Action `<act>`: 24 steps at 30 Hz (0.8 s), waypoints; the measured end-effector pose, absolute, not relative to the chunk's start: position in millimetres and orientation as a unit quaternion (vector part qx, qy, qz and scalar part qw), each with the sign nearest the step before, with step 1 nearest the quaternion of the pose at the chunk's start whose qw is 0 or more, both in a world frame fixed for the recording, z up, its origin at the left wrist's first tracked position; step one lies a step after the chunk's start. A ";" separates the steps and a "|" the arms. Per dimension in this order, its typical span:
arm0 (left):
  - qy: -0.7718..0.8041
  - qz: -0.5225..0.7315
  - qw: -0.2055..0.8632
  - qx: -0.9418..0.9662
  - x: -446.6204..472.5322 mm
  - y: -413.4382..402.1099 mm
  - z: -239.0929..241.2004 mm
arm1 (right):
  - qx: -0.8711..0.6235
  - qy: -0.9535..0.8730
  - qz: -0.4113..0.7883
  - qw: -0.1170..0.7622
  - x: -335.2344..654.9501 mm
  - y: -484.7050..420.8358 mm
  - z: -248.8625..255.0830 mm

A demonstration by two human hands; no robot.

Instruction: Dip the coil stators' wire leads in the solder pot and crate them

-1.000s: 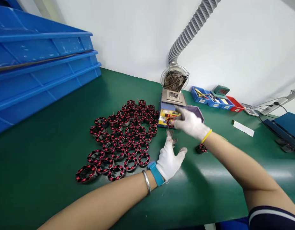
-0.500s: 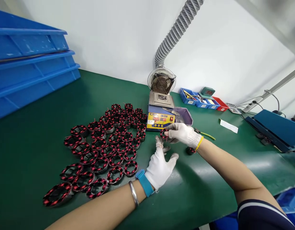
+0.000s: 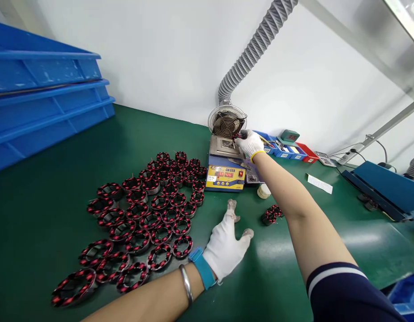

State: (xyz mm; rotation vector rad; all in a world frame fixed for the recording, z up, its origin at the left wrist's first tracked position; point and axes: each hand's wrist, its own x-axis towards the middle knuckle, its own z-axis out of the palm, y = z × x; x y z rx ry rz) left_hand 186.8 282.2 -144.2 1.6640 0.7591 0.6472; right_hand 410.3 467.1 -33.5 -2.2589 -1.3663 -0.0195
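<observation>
While the right hand (image 3: 251, 143) keeps finger and thumb clamped on a ring (image 3: 238, 136) at the machine's top plate (image 3: 216, 146), the left hand (image 3: 226, 247) holds its thumb and fingers spread apart over the table (image 3: 260, 277). Whether the pinched ring touches the plate, I cannot tell. Measured from the machine (image 3: 226, 178), that ring sits near 1 o'clock, the fan (image 3: 228, 124) at 12, the left hand at 6. Many more rings (image 3: 151, 213) crowd round 8; two others (image 3: 270, 218) stand together between 4 and 5, beyond a white jar (image 3: 263, 191). Blue bins (image 3: 283, 153) lie at 2.
</observation>
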 end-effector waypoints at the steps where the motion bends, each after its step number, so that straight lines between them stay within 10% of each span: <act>1: 0.323 0.273 0.563 0.710 186.8 282.0 -143.9 | -0.827 -0.506 -0.011 0.245 409.4 468.4 -36.2; 24: 0.310 0.258 0.559 0.725 186.6 283.0 -139.5 | -0.834 -0.505 -0.031 0.222 406.7 468.0 -46.5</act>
